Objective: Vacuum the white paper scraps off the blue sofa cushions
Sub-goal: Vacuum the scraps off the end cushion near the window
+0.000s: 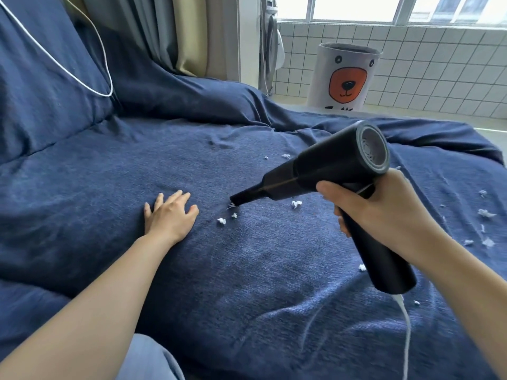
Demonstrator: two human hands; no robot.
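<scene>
Fingers and thumb of the right hand (384, 212) wrap the grip of a black handheld vacuum (329, 168), its narrow nozzle (238, 199) angled down onto a blue sofa cushion (247, 270). The left hand (171, 215) lies flat on the fabric just beside the nozzle, fingers spread and straight, holding nothing.

White paper scraps are strewn across the cushion: one shred (231, 206) sits at the nozzle tip, two more (221, 221) lie just below it, another (296, 204) under the vacuum's body, and a looser scatter (487, 213) spreads toward the cushion's right edge. A white power cord (406, 325) trails from the base of the handle toward the person.

With most scraps apparently still uncollected, the work looks to be at an early stage. The light shreds could be flicked aside rather than swallowed if the nozzle sweeps too fast, and the loose cover may be sucked into the tip if the left hand lets the fabric go slack. The dragging cord could also brush the right-hand scraps off the cushion.

A bear-faced fabric basket (345, 78) stands by the tiled wall behind.
</scene>
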